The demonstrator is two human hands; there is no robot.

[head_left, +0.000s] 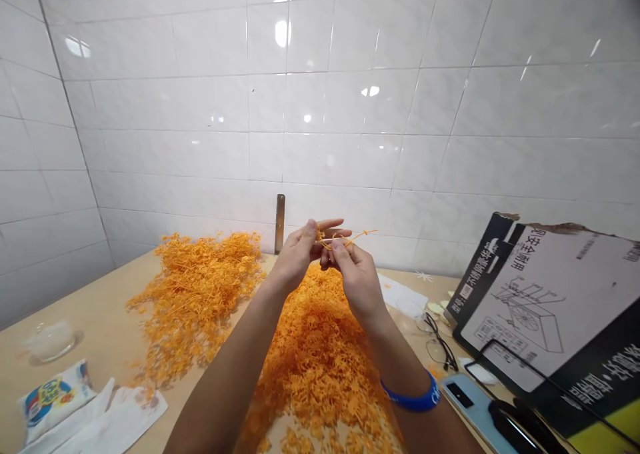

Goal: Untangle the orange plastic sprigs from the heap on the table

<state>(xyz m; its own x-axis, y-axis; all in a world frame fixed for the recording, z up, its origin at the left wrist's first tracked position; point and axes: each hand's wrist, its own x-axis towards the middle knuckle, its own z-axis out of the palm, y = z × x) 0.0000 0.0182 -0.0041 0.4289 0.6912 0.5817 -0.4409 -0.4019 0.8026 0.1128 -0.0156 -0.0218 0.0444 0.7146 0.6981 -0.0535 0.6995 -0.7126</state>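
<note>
Above the middle of the table, my left hand [300, 251] grips a thin orange plastic sprig [369, 232] between thumb and fingers, with two fingers stretched out to the right. Close beside it, my right hand [359, 274], a blue wristband [417, 402] on its wrist, pinches the same sprig. A thin end with small knobs sticks out past the right fingers. Where the sprig runs between the hands, the fingers partly hide it. Directly below lies a large heap of small orange plastic pieces [320, 334]. Left of my arms spreads a pile of orange stemmed sprigs [200, 287].
At left stand a clear dish [50, 342], a tissue packet [55, 397] and white tissues [115, 417]. On the right are glasses [440, 341], a light-blue phone [480, 407], a black-and-white carton [540, 314] and a white paper [403, 294]. A ruler-like strip [279, 224] leans against the tiled wall.
</note>
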